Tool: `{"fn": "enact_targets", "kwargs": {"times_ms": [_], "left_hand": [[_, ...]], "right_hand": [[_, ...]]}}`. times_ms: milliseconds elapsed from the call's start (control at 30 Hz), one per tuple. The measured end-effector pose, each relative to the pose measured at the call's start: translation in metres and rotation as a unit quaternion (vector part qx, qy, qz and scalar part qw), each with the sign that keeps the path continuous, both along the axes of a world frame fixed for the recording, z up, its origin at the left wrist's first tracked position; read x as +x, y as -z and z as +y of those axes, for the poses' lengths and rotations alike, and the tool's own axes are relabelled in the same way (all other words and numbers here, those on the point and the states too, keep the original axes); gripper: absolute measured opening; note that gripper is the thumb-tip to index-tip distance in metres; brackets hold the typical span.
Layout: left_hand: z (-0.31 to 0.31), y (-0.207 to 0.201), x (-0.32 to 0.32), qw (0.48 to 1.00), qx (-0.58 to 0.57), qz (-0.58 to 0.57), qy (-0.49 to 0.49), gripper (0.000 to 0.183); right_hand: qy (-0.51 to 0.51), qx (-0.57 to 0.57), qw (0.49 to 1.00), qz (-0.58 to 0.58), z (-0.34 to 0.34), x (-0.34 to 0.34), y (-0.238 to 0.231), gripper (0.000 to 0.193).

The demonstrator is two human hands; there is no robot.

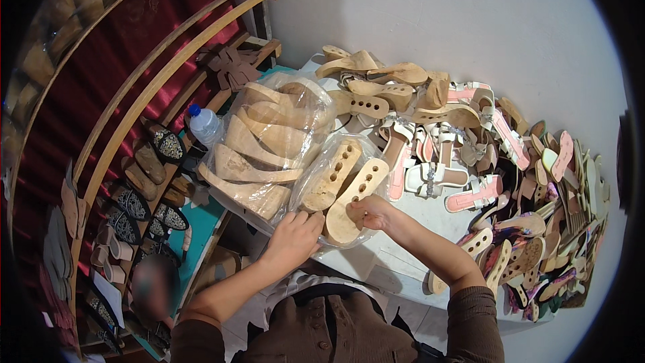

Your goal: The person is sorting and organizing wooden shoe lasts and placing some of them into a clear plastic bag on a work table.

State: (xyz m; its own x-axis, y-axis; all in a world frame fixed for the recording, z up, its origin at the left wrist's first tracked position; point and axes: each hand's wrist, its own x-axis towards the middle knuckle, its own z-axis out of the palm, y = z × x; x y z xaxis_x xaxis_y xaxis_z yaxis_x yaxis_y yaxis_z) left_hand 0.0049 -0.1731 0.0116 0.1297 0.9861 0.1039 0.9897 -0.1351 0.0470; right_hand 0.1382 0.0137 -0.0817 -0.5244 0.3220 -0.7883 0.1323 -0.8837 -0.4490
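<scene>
Two pale wooden shoe soles with rows of dark holes lie side by side on a clear plastic bag (310, 181) at the near edge of the table. The right one, a wooden shoe sole (344, 223), is pinched at its near right edge by my right hand (375, 214). My left hand (295, 234) has its fingers curled over the near left edge of the plastic, close to the end of the other wooden sole (326, 185). What lies under those fingers is partly hidden. Just beyond, a large clear bag of wooden wedge soles (269, 128) leans to the left.
White and pink sandals (437, 175) lie on the white table (410, 228), with more wooden soles (369, 87) behind. Sandals and soles heap at right (537, 242). A wooden rack (154, 94) with dark patterned shoes and a blue-capped bottle (205, 126) stand left.
</scene>
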Motion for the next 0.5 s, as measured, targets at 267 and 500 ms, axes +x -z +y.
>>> {"fn": "enact_targets", "kwargs": {"times_ms": [267,500], "left_hand": [[0.005,0.007,-0.007,0.996,0.001,-0.035,0.079,0.021],[-0.001,-0.008,-0.008,0.972,0.015,-0.142,0.188,0.011]], "right_hand": [[-0.016,0.095,0.995,0.016,-0.012,-0.008,-0.004,0.042],[0.056,0.116,0.992,0.011,-0.018,-0.014,-0.029,0.043]]}}
